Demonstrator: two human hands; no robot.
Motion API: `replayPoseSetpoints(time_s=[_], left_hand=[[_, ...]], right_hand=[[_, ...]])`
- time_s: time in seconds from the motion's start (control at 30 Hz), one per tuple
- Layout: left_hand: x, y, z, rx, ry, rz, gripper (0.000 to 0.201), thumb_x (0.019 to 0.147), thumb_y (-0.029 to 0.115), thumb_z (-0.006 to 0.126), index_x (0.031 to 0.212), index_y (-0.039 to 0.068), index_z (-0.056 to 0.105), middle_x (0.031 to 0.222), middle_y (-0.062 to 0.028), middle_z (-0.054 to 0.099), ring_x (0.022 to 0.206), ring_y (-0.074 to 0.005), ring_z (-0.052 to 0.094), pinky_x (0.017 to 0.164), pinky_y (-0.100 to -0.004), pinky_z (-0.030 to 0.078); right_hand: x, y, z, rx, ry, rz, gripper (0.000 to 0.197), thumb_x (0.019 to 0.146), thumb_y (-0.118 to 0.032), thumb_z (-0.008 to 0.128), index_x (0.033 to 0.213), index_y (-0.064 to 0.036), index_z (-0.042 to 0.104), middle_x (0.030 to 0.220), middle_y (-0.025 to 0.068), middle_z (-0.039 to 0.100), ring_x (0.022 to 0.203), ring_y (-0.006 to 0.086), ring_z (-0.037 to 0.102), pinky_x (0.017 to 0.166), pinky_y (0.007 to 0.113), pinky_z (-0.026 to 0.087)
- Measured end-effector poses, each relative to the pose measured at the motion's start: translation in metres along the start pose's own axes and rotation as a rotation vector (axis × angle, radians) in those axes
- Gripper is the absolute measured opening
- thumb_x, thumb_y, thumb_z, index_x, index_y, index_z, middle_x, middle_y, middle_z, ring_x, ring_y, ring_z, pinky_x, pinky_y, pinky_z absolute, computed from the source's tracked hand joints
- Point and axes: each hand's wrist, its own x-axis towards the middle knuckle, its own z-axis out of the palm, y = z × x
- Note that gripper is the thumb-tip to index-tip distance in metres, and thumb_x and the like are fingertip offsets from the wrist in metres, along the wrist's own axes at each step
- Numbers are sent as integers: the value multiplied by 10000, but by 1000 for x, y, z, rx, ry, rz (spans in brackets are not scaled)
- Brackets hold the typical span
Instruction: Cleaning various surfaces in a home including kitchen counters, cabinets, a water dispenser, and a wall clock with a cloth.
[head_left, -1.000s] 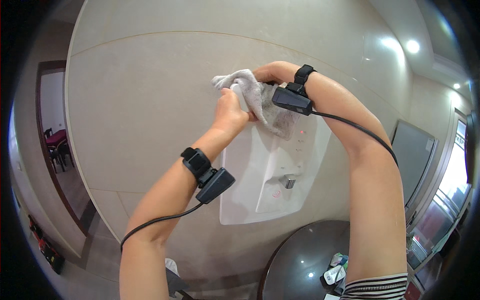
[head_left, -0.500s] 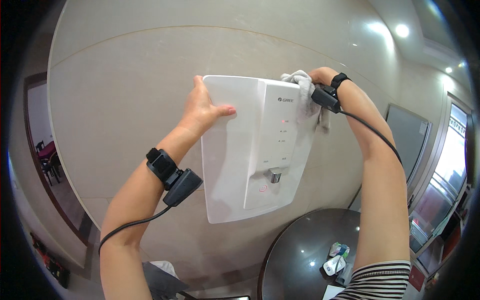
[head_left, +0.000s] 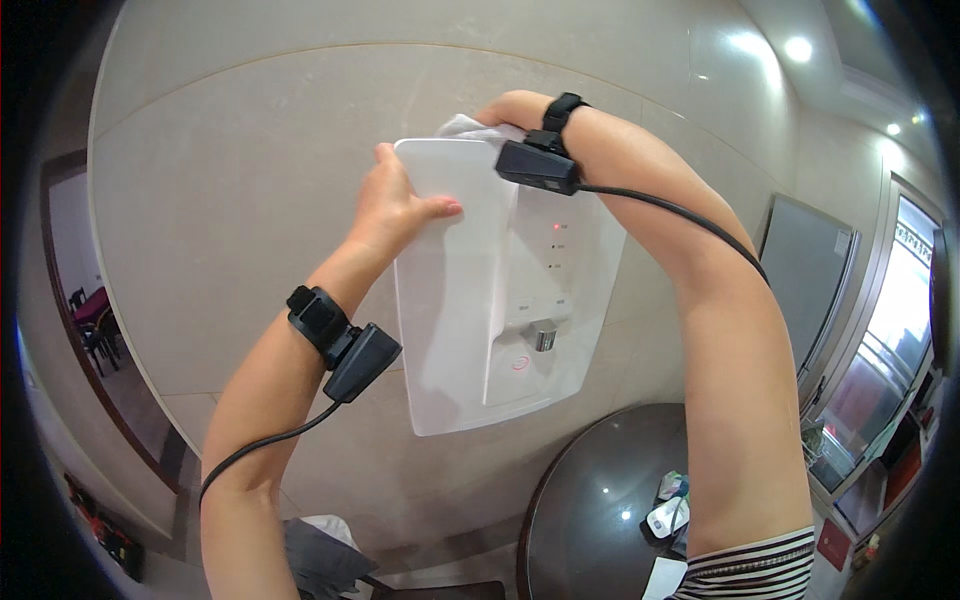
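Observation:
A white wall-mounted water dispenser (head_left: pixel 450 320) hangs in front of me, with small lights and a silver knob (head_left: pixel 541 335) on its raised panel. My left hand (head_left: pixel 390 208) grips its upper left edge, thumb flat on the front and the other fingers behind the side. Over the top edge reaches my right hand (head_left: pixel 513 106), closed on a pale grey cloth (head_left: pixel 465 128) that lies along that edge. The right fingers are mostly hidden behind the wrist device and the dispenser's top.
A dark round table (head_left: pixel 590 500) stands below right, holding a white object (head_left: pixel 667 516) and small packets. A grey fridge (head_left: pixel 805 275) and a glazed door (head_left: pixel 880 350) are on the right. A doorway (head_left: pixel 85 250) opens at the left. Below left is a grey cloth-like item (head_left: pixel 325 560).
My right hand has moved left with the cloth, from the dispenser's upper right corner to the middle of its top edge. The left hand keeps its grip.

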Motion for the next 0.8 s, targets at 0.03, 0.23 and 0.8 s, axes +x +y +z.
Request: replayPoseSetpoints(time_s=[0.03,0.23,0.8], left_hand=[[1,3,3,-7,-3,8,821,647,146,991,1183,-74,409,1052,-276,686,1012,-370,727,874,-406,610],[10,-6,7,-71,-68,-55,879,643,141,988,1254,-88,399,1120,-266,685,1040,-349,719,924,-412,590],[23,-23,-17,-363,-230,174,696,631,228,1017,1066,-123,601,907,-214,732,783,-297,728,733,-379,581]], right_hand=[[-2,-10,3,-27,49,-37,358,848,-350,788,1042,-50,811,1015,122,775,893,242,722,812,373,544],[-10,-32,9,-168,292,-237,345,848,-290,755,1105,-62,784,1056,153,741,945,284,698,834,398,542],[-124,54,15,-544,833,-759,439,848,-118,663,1284,-95,706,1174,240,642,1093,404,629,895,470,534]])
